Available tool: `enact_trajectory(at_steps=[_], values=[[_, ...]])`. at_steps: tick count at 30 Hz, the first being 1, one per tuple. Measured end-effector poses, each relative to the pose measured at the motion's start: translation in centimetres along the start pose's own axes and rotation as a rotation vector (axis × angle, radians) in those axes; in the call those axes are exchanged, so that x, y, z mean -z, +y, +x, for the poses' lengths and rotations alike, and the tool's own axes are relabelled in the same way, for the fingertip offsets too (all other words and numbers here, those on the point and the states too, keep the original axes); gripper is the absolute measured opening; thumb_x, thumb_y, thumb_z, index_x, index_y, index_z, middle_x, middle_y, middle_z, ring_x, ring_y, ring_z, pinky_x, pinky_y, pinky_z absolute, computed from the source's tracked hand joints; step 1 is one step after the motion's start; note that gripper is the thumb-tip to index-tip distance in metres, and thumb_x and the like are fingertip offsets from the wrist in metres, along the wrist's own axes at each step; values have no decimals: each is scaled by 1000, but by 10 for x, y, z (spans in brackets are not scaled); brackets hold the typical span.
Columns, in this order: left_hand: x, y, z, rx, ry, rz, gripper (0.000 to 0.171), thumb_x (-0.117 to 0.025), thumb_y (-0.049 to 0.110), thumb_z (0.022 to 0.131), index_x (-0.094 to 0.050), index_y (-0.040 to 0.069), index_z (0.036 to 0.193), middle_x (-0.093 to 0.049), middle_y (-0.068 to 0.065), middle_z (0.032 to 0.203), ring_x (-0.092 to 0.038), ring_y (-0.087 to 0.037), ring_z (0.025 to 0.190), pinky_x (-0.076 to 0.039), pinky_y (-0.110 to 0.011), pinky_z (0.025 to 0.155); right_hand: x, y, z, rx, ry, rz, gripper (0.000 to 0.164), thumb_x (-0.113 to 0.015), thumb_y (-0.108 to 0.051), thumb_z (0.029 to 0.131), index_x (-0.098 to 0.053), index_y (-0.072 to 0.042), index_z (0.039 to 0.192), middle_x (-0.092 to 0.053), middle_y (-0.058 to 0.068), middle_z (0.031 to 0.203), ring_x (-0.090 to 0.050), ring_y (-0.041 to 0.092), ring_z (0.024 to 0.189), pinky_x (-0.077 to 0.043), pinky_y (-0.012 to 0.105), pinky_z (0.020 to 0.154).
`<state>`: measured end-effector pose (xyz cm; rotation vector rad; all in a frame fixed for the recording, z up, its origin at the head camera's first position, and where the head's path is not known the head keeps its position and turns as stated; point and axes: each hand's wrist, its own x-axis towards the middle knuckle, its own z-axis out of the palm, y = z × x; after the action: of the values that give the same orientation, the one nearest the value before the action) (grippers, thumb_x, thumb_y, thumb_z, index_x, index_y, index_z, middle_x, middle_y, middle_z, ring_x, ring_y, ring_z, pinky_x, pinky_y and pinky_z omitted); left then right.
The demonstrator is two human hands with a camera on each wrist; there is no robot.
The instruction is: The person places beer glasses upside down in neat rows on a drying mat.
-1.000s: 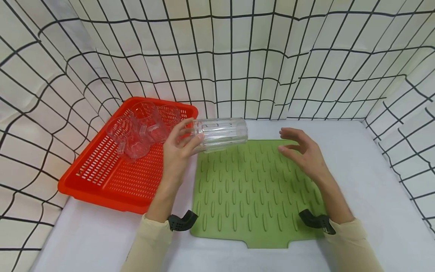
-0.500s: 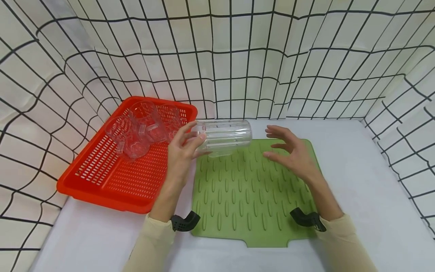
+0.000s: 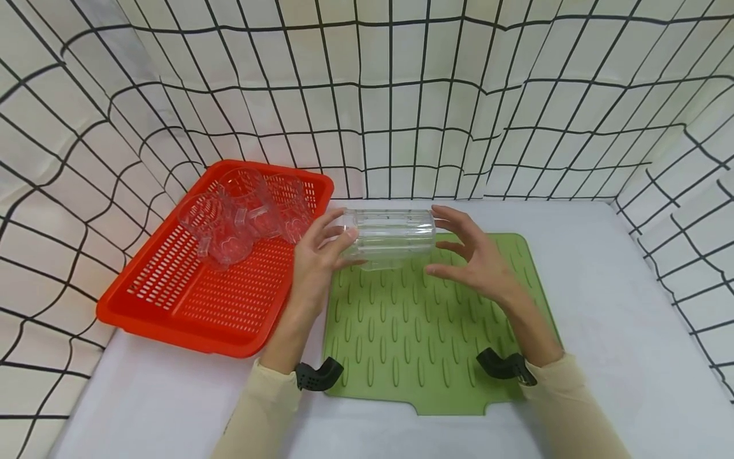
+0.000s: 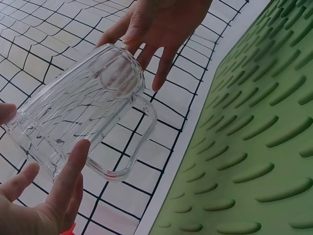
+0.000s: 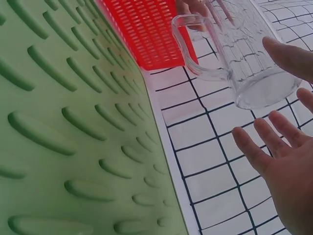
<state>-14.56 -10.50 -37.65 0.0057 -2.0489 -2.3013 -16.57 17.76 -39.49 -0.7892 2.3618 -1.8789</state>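
Observation:
A clear glass mug (image 3: 395, 233) lies sideways in the air over the back edge of a green ridged mat (image 3: 430, 338). My left hand (image 3: 318, 258) grips it around the rim end, fingers and thumb on opposite sides. Its handle (image 4: 149, 142) hangs toward the mat in the left wrist view. At the base end, my right hand (image 3: 482, 261) is spread with fingers apart. In the head view its upper fingertips are right at the base, while in the right wrist view the thumb (image 5: 288, 56) overlaps the mug's side.
A red perforated basket (image 3: 109, 312) stands on the left, tilted in view, with other glass mugs (image 3: 226, 239) grouped at its back. White cloth (image 3: 619, 306) covers the table. Behind and at both sides rises a white backdrop with a black grid (image 3: 401, 108).
My left hand has carried the mug slightly right and nearer to me, over the mat. My right hand has come left, from well apart to the mug's base.

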Motion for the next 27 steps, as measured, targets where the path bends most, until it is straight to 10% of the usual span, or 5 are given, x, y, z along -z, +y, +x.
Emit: enact_trajectory(at_steps=[27], values=[[-1,-15,0,57,-105,39,47,-61,35,104,-55,19,147,-65,-13,133,-70,-29,109,-66,-40,81,-10,4,5,43,-33,116,85,-83,14,76,-46,-5,150,-50,9,149,-57,21,133,-55,31,108]])
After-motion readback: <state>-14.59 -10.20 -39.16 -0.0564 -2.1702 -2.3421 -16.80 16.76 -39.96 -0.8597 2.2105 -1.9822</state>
